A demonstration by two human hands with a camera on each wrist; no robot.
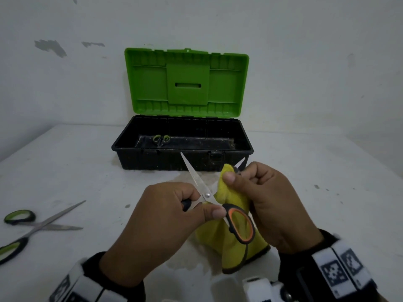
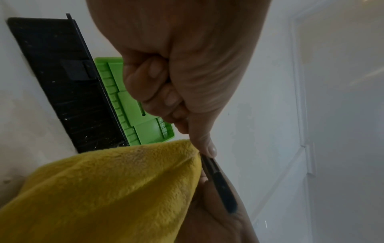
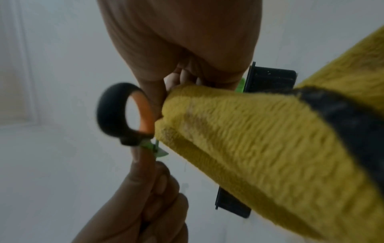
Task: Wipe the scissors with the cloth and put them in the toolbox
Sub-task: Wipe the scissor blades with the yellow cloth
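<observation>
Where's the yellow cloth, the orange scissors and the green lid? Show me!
yellow cloth (image 1: 218,247), head view, on the hanging fold below the hands.
orange scissors (image 1: 241,225), head view, on the orange-lined handle loop.
green lid (image 1: 187,86), head view, on the raised middle panel of the open lid.

toolbox behind held scissors | small scissors inside | spare scissors left on table

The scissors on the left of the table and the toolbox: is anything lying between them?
No. In the head view, only bare white table lies between the green-handled scissors and the toolbox.
</observation>
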